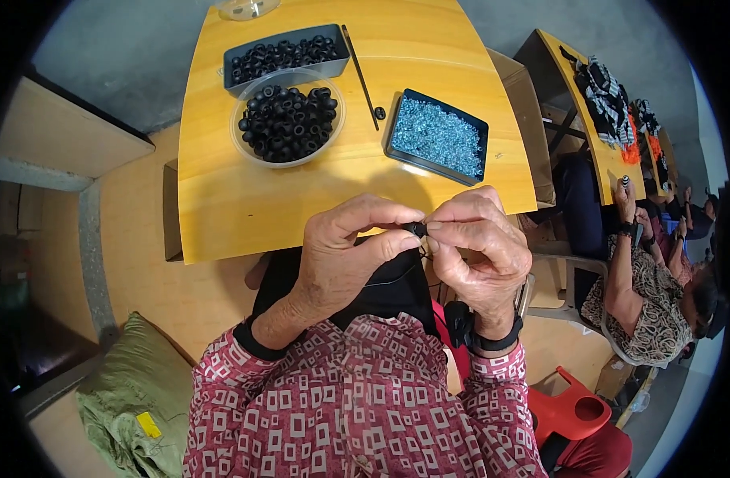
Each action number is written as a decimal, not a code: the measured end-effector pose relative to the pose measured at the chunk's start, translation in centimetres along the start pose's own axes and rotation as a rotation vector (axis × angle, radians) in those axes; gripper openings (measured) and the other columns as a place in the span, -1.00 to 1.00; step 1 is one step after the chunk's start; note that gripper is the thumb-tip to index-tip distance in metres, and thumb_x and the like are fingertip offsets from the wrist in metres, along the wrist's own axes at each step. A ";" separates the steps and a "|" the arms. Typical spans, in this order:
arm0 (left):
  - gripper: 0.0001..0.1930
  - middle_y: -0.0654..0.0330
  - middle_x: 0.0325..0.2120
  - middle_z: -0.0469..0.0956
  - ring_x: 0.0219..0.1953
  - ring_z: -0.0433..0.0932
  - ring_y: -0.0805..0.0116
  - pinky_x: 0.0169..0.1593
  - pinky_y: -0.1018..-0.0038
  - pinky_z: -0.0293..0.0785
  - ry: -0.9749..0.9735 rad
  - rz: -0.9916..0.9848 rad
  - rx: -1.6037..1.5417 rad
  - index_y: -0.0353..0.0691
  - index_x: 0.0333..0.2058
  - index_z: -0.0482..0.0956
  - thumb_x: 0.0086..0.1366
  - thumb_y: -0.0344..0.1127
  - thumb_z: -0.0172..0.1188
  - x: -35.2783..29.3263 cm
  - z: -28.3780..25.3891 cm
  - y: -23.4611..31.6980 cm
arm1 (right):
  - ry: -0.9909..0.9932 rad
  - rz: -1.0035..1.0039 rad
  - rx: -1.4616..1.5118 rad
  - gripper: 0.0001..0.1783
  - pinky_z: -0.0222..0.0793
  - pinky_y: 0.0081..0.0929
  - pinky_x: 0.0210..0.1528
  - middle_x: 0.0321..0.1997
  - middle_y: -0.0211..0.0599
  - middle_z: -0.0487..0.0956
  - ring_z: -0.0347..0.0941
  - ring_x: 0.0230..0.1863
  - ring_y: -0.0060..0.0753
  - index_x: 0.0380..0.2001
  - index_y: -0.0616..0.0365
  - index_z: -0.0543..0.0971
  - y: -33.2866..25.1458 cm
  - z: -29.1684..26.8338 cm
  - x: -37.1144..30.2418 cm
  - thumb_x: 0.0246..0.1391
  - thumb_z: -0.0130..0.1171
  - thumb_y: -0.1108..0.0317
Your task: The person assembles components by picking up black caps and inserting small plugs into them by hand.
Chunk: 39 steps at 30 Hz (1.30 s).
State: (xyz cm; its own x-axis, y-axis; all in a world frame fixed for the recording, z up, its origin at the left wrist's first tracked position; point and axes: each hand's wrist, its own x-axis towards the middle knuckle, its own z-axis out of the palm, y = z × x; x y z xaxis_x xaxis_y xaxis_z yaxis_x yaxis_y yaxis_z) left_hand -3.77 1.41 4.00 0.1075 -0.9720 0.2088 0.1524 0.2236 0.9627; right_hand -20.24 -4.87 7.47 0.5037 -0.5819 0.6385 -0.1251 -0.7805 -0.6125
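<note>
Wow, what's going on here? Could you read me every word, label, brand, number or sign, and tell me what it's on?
None can be read.
Tiny dark marks on the yellow tabletop: too small to read.
Yellow patch on the green sack: no lettering can be made out.
Small black piece being held: no text visible.

A yellow wooden table point(428, 48) stood ahead, light gleaming softly off its top, with a plain grey wall point(110, 72) beyond. Tan flooring point(146, 247) spread left, crossed by a grey strip point(95, 247). Right stood another yellow table point(608, 179) and a chair point(572, 258), with a red stool point(564, 405) nearer.
</note>
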 end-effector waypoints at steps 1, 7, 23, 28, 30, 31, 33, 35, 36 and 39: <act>-0.81 0.19 -0.36 0.59 -0.28 0.55 0.46 -0.16 0.58 0.45 -0.001 0.016 0.001 -0.35 -0.27 0.59 0.07 -0.58 0.25 -0.1 0.0 -0.2 | -0.003 0.002 0.002 -0.81 0.37 -0.46 -0.30 -0.44 -0.25 0.57 0.48 -0.38 -0.34 -0.49 0.21 0.56 0.0 0.0 0.0 -0.28 0.20 0.67; -0.84 0.24 -0.36 0.59 -0.27 0.54 0.53 -0.14 0.62 0.46 0.031 -0.105 -0.043 -0.33 -0.28 0.59 0.11 -0.56 0.24 -0.2 -0.3 -0.5 | -0.031 -0.040 -0.063 -0.76 0.36 -0.46 -0.28 -0.42 -0.33 0.56 0.46 -0.36 -0.35 -0.46 0.20 0.61 0.7 0.5 -0.3 -0.33 0.33 0.64; -0.84 0.27 -0.34 0.54 -0.25 0.51 0.56 -0.12 0.63 0.45 -0.025 -0.282 -0.376 -0.35 -0.24 0.55 0.17 -0.54 0.20 -0.8 -0.7 -2.1 | -0.057 0.027 -0.080 -0.67 0.35 -0.42 -0.24 -0.34 -0.31 0.53 0.45 -0.30 -0.31 -0.38 0.18 0.59 0.4 1.1 -1.1 -0.34 0.42 0.55; -0.85 0.28 -0.34 0.55 -0.25 0.50 0.57 -0.12 0.62 0.44 0.027 -0.322 -0.442 -0.33 -0.25 0.56 0.18 -0.51 0.21 -0.9 -0.6 -2.6 | -0.042 -0.053 -0.204 -0.68 0.35 -0.41 -0.25 -0.35 -0.31 0.53 0.44 -0.31 -0.30 -0.39 0.19 0.59 0.5 1.8 -1.4 -0.35 0.41 0.56; -0.86 0.28 -0.34 0.55 -0.26 0.50 0.57 -0.13 0.62 0.44 0.041 -0.321 -0.449 -0.33 -0.25 0.57 0.19 -0.49 0.21 -0.9 -0.6 -2.7 | -0.064 -0.035 -0.187 -0.67 0.34 -0.39 -0.25 -0.35 -0.31 0.52 0.43 -0.32 -0.30 -0.38 0.18 0.59 0.6 1.9 -1.3 -0.35 0.40 0.56; -0.87 0.29 -0.35 0.56 -0.26 0.50 0.57 -0.13 0.62 0.44 0.051 -0.319 -0.457 -0.33 -0.26 0.57 0.20 -0.48 0.21 -0.8 -0.6 -2.7 | -0.064 -0.034 -0.187 -0.67 0.34 -0.39 -0.25 -0.35 -0.31 0.52 0.43 -0.32 -0.30 -0.38 0.18 0.59 0.7 1.9 -1.3 -0.35 0.40 0.56; -0.87 0.26 -0.35 0.57 -0.27 0.51 0.53 -0.13 0.59 0.45 0.047 -0.333 -0.481 -0.31 -0.26 0.58 0.19 -0.49 0.21 -0.7 -0.5 -2.5 | -0.063 -0.005 -0.150 -0.67 0.33 -0.37 -0.23 -0.35 -0.30 0.51 0.43 -0.32 -0.30 -0.36 0.18 0.59 0.9 1.9 -1.4 -0.33 0.40 0.54; -0.87 0.23 -0.34 0.59 -0.27 0.53 0.50 -0.12 0.57 0.46 0.049 -0.346 -0.503 -0.29 -0.27 0.59 0.17 -0.50 0.21 -0.7 -0.6 -2.7 | -0.074 0.023 -0.123 -0.65 0.33 -0.36 -0.22 -0.35 -0.29 0.51 0.43 -0.32 -0.29 -0.34 0.18 0.59 0.9 1.8 -1.5 -0.33 0.40 0.53; -0.88 0.23 -0.35 0.58 -0.27 0.53 0.49 -0.13 0.56 0.46 0.039 -0.343 -0.483 -0.29 -0.28 0.59 0.18 -0.51 0.19 -0.7 -0.6 -3.1 | -0.084 0.051 -0.098 -0.63 0.32 -0.36 -0.21 -0.35 -0.29 0.51 0.43 -0.32 -0.29 -0.31 0.18 0.59 1.0 1.8 -1.5 -0.33 0.40 0.51; -0.89 0.21 -0.35 0.58 -0.28 0.53 0.48 -0.13 0.54 0.46 0.038 -0.372 -0.502 -0.30 -0.29 0.59 0.19 -0.52 0.17 -0.6 -0.4 -2.5 | -0.094 0.070 -0.180 -0.57 0.31 -0.36 -0.22 -0.35 -0.27 0.51 0.43 -0.32 -0.27 -0.27 0.18 0.59 0.3 1.4 -0.7 -0.35 0.43 0.46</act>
State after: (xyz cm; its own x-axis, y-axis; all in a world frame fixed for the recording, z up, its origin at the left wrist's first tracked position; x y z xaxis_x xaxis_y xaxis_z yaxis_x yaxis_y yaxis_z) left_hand -3.82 1.47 1.44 -0.0076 -0.9902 -0.1398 0.6284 -0.1135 0.7696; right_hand -19.40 -4.39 6.23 0.5644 -0.6192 0.5460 -0.3096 -0.7719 -0.5553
